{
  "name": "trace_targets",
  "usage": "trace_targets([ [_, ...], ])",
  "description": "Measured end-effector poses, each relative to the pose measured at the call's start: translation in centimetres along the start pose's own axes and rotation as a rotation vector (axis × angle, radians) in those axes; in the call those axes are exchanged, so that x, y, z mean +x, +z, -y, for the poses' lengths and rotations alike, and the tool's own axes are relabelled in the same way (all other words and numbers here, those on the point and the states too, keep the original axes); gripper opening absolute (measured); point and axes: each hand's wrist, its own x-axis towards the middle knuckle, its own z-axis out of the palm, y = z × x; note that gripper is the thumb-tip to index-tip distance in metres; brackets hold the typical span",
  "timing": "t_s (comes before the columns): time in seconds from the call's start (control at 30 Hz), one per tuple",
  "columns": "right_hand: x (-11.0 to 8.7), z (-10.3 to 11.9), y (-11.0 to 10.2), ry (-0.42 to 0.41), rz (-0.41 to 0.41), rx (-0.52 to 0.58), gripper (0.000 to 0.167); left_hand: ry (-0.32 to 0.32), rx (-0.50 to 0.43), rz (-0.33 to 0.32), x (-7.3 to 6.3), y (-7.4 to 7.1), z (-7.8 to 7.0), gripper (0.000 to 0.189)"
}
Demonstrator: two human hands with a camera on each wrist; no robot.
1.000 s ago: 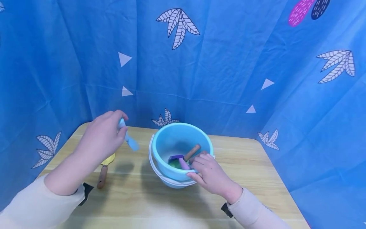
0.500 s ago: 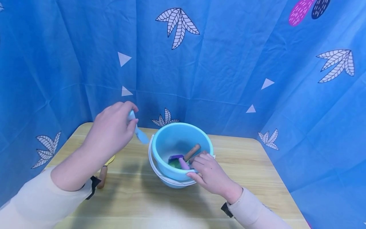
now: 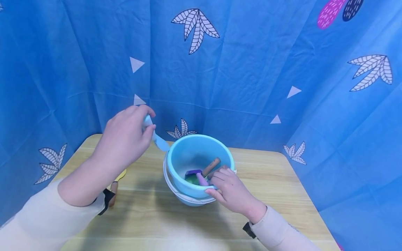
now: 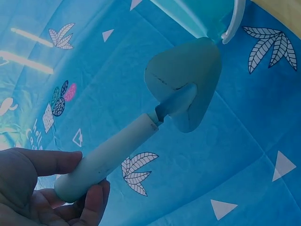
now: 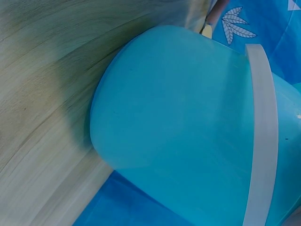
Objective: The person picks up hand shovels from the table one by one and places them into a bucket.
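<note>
My left hand [image 3: 125, 134] holds a small light-blue hand trowel [image 3: 161, 143] by the end of its handle, in the air left of the bucket. In the left wrist view, thumb and fingers pinch the handle's butt, and the blade [image 4: 183, 70] points away from the hand. In the head view the blade tip comes right up to the left rim of the light-blue bucket [image 3: 191, 148]. My right hand [image 3: 232, 191] grips the bucket's near right rim. Inside lie a wooden handle [image 3: 211, 167], a purple piece [image 3: 192, 172], a lilac handle [image 3: 202, 179] and something green [image 3: 192, 180].
A yellow-bladed trowel [image 3: 121, 174] with a wooden handle lies on the wooden table [image 3: 150, 223], partly behind my left forearm. The bucket's white bail handle [image 3: 167, 176] hangs down its near left side. Blue patterned cloth [image 3: 245, 69] stands around the back and sides.
My left hand has moved right and a little up with the trowel, bringing its blade to the bucket's rim. The right hand and the bucket have stayed put.
</note>
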Motion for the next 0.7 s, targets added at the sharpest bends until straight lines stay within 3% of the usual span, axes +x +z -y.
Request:
trace_targets([
  [0.33,0.0,-0.1,-0.1,0.005,0.005,0.002,0.044,0.007,-0.041,-0.007,0.2,0.1,-1.1,0.022],
  [0.7,-0.1,-0.2,-0.1,0.009,0.008,0.0,0.041,0.048,-0.071,0.036,0.0,1.8,-1.9,0.024],
])
